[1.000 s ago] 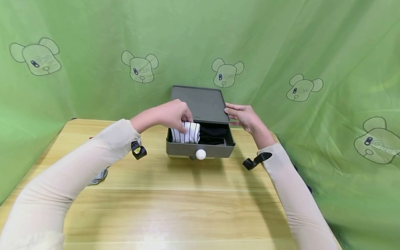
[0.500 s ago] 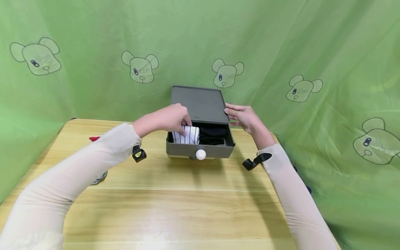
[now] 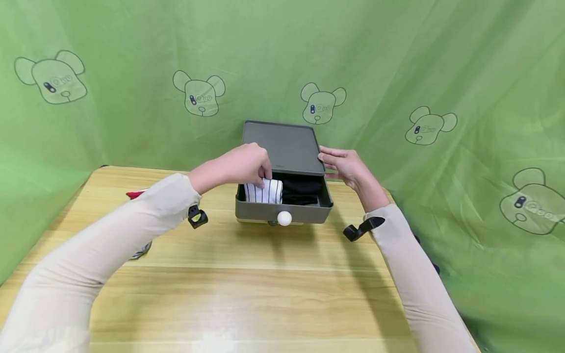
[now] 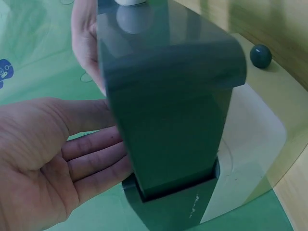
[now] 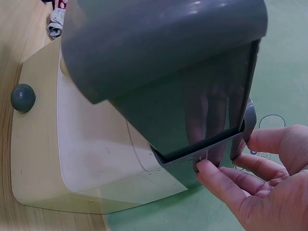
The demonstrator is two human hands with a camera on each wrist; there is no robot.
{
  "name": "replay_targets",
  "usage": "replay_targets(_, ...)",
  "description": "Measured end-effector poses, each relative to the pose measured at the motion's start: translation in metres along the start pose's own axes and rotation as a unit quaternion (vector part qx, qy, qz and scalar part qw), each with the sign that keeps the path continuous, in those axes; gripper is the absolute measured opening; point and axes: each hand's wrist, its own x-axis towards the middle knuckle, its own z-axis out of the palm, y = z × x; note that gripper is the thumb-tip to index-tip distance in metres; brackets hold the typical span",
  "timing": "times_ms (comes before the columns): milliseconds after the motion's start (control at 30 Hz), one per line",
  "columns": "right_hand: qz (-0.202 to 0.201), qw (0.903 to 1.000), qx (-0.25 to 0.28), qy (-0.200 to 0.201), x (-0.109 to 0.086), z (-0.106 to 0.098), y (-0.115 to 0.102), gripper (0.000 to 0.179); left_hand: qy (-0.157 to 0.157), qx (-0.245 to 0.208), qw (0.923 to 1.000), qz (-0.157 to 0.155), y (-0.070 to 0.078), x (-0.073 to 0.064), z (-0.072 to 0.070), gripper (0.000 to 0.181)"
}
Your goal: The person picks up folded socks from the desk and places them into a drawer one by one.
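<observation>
Through my head view I see a green curtain (image 3: 265, 39) hanging in soft folds from nine o'clock over twelve to three, marked with bear heads (image 3: 202, 97). A pale wooden table (image 3: 265, 284) fills six o'clock, glare (image 3: 218, 328) shining at seven.

You have the gray drawer (image 3: 253, 212) pulled out toward you, its round white knob (image 3: 284, 218) facing you. In the drawer's left part, near its front, lies the folded white cloth (image 3: 272, 191) with thin dark stripes.
</observation>
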Motion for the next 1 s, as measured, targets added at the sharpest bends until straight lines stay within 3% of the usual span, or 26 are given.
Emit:
replay_targets(367,-0.001,1.0,-0.002,0.002,0.0,-0.001,0.0,0.055,0.021,-0.025,0.9994,0.006,0.0,-0.005,-0.003,0.02)
replay_targets(467,-0.003,1.0,-0.005,0.002,0.0,0.0,0.0,0.055,0.045,-0.063,0.9968,0.019,0.002,-0.014,-0.006,0.024)
replay_targets(533,-0.003,1.0,-0.006,0.003,-0.001,0.001,0.001,0.054,0.064,-0.112,0.9912,0.031,0.004,-0.022,-0.004,0.028)
replay_targets(633,-0.004,1.0,-0.008,0.001,-0.002,0.001,0.003,0.054,0.087,-0.218,0.971,0.043,0.01,-0.037,0.003,0.031)
replay_targets(700,-0.005,1.0,-0.008,-0.001,-0.002,0.0,0.003,0.054,0.081,-0.31,0.9463,0.048,0.016,-0.047,0.013,0.032)
replay_targets(767,-0.006,1.0,-0.007,0.0,-0.001,0.0,0.004,0.054,0.054,-0.39,0.9179,0.047,0.022,-0.057,0.025,0.031)
replay_targets(867,-0.006,1.0,-0.007,0.0,-0.001,-0.001,0.003,0.054,-0.01,-0.47,0.882,0.036,0.028,-0.067,0.048,0.028)
replay_targets(933,-0.006,1.0,-0.006,-0.001,-0.001,-0.001,0.002,0.054,-0.045,-0.491,0.8698,0.026,0.029,-0.071,0.063,0.028)
replay_targets(1000,-0.007,1.0,-0.006,-0.002,-0.001,-0.001,0.002,0.054,-0.07,-0.5,0.8633,0.012,0.029,-0.073,0.077,0.029)
